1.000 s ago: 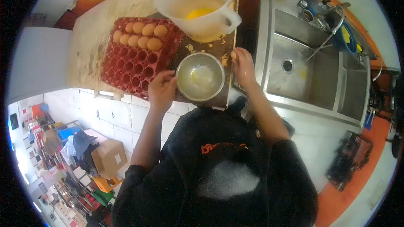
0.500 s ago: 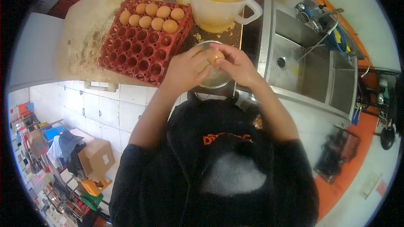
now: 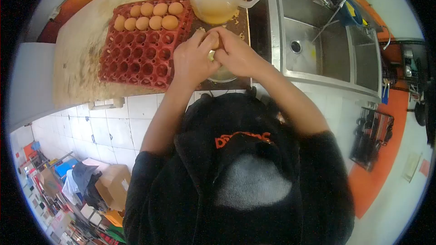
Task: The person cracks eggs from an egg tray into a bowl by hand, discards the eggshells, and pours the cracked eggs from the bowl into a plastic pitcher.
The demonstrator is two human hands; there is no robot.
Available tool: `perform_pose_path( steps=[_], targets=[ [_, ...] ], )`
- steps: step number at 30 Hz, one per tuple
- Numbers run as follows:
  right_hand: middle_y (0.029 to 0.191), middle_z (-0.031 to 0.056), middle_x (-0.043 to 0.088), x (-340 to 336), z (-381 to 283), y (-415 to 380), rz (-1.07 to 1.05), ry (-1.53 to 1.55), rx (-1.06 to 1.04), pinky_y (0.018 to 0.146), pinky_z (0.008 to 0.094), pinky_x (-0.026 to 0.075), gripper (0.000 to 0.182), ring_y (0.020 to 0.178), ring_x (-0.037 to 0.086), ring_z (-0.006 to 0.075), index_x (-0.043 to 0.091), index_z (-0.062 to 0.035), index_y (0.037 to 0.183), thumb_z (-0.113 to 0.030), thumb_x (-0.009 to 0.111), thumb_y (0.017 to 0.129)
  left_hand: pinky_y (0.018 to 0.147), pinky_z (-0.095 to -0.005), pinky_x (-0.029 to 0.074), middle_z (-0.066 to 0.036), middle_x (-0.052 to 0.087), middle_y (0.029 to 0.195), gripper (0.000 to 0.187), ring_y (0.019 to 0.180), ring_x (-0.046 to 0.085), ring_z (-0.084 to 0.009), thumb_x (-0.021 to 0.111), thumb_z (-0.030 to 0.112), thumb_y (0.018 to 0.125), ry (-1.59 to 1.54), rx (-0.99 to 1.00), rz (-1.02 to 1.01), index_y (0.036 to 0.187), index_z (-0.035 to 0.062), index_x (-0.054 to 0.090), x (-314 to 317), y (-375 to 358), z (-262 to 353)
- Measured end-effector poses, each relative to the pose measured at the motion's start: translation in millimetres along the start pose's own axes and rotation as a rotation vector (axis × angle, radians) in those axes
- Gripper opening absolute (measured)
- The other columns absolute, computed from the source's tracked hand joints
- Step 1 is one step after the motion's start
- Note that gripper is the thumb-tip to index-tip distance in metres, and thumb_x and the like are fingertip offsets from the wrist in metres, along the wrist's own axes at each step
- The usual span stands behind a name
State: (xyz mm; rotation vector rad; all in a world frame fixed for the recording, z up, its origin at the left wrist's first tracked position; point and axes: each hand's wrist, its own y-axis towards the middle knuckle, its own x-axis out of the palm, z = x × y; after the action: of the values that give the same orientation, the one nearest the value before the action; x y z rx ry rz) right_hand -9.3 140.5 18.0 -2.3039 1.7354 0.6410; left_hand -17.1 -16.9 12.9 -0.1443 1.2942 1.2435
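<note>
"How are the hands posed?"

"Left hand [image 3: 194,60] and right hand [image 3: 238,54] meet over the metal bowl [image 3: 223,75], fingers clamped around an egg [image 3: 217,44]."

"Beyond?"

"Egg tray [image 3: 133,51] and plastic jug [image 3: 212,1] on the surface [image 3: 81,56]; steel sink [image 3: 296,66] at right."

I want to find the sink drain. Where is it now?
In the head view, the drain is at the right, in the metal sink beyond the plastic jug.
</note>
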Motion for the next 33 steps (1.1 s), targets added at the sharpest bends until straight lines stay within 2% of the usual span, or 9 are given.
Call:
perform_pose_path(
  steps=[2, 4, 8, 11, 21, 25, 28, 31, 33],
  targets=[
    [0.108, 0.0206, 0.061, 4, -5, 1, 0.036, -0.079, -0.011, 0.086, 0.0359, 0.048, 0.041, 0.097, 0.062, 0.0307, 0.051, 0.0024, 0.119, -0.002, 0.049, 0.079, 0.055, -0.0349, 0.052, -0.006, 0.059, 0.089, 0.039, 0.064, 0.063, -0.0250, 0.073, 0.017, 0.061, 0.022, 0.026, 0.055, 0.098, 0.0131, 0.062, 2, 1, 0],
    [0.097, 0.0274, 0.060, 9, -6, 3, 0.122, -0.030, 0.027, 0.085, 0.0487, 0.046, 0.029, 0.096, 0.058, 0.0453, 0.053, 0.0020, 0.106, -0.010, 0.053, 0.079, 0.055, -0.0345, 0.052, -0.006, 0.059, 0.088, 0.039, 0.063, 0.062, -0.0246, 0.073, 0.016, 0.061, 0.033, 0.032, 0.069, 0.099, 0.0133, 0.062, 4, 1, 1],
    [0.097, 0.0272, 0.060, 10, -13, 2, 0.188, -0.083, 0.042, 0.084, 0.0489, 0.046, 0.025, 0.095, 0.058, 0.0452, 0.055, 0.0016, 0.101, -0.011, 0.053, 0.079, 0.057, -0.0365, 0.052, -0.006, 0.059, 0.089, 0.048, 0.072, 0.064, -0.0269, 0.072, 0.016, 0.064, 0.030, -0.004, 0.040, 0.111, 0.0120, 0.062, 2, -1, 4],
    [0.098, 0.0260, 0.061, 8, -14, 2, 0.162, -0.096, 0.016, 0.084, 0.0484, 0.047, 0.025, 0.095, 0.058, 0.0437, 0.056, 0.0010, 0.102, -0.011, 0.053, 0.080, 0.054, -0.0333, 0.050, -0.005, 0.058, 0.086, 0.043, 0.063, 0.062, -0.0236, 0.072, 0.015, 0.060, 0.088, 0.050, 0.102, 0.101, 0.0138, 0.062, 0, 1, 6],
    [0.113, 0.0213, 0.058, -21, -18, 1, 0.014, -0.366, -0.225, 0.096, 0.0420, 0.044, 0.044, 0.110, 0.055, 0.0379, 0.053, -0.0003, 0.120, -0.004, 0.056, 0.076, 0.054, -0.0330, 0.051, -0.003, 0.057, 0.088, 0.044, 0.063, 0.061, -0.0221, 0.071, 0.015, 0.059, 0.025, 0.137, 0.134, 0.102, 0.0156, 0.063, -15, 5, -7],
    [0.123, 0.0207, 0.053, -33, -7, 3, -0.050, -0.330, -0.363, 0.097, 0.0404, 0.044, 0.050, 0.114, 0.053, 0.0341, 0.051, -0.0011, 0.125, -0.006, 0.059, 0.076, 0.058, -0.0340, 0.052, -0.003, 0.059, 0.091, 0.048, 0.067, 0.062, -0.0226, 0.073, 0.017, 0.061, 0.038, 0.161, 0.028, 0.108, 0.0161, 0.062, -24, 9, -8],
    [0.117, 0.0194, 0.057, -29, -1, -5, -0.066, -0.066, -0.200, 0.093, 0.0378, 0.046, 0.046, 0.109, 0.057, 0.0306, 0.053, -0.0003, 0.122, -0.008, 0.062, 0.077, 0.063, -0.0362, 0.054, -0.005, 0.062, 0.098, 0.053, 0.071, 0.064, -0.0246, 0.076, 0.019, 0.064, -0.020, 0.159, -0.052, 0.115, 0.0162, 0.061, -17, 9, -6],
    [0.109, 0.0192, 0.063, -42, 13, -25, -0.079, -0.018, -0.072, 0.091, 0.0409, 0.048, 0.044, 0.104, 0.061, 0.0348, 0.059, -0.0025, 0.114, -0.019, 0.068, 0.074, 0.069, -0.0353, 0.054, -0.008, 0.065, 0.098, 0.053, 0.077, 0.065, -0.0245, 0.079, 0.020, 0.067, -0.130, 0.133, -0.132, 0.116, 0.0118, 0.060, -14, 14, 10],
    [0.102, 0.0171, 0.066, -76, 9, -66, -0.062, -0.100, 0.081, 0.086, 0.0381, 0.050, 0.037, 0.096, 0.064, 0.0305, 0.061, -0.0034, 0.111, -0.020, 0.066, 0.078, 0.074, -0.0332, 0.054, -0.009, 0.065, 0.096, 0.052, 0.081, 0.066, -0.0231, 0.080, 0.018, 0.068, -0.208, 0.126, -0.182, 0.114, 0.0077, 0.060, -12, 12, 21]
  ],
)
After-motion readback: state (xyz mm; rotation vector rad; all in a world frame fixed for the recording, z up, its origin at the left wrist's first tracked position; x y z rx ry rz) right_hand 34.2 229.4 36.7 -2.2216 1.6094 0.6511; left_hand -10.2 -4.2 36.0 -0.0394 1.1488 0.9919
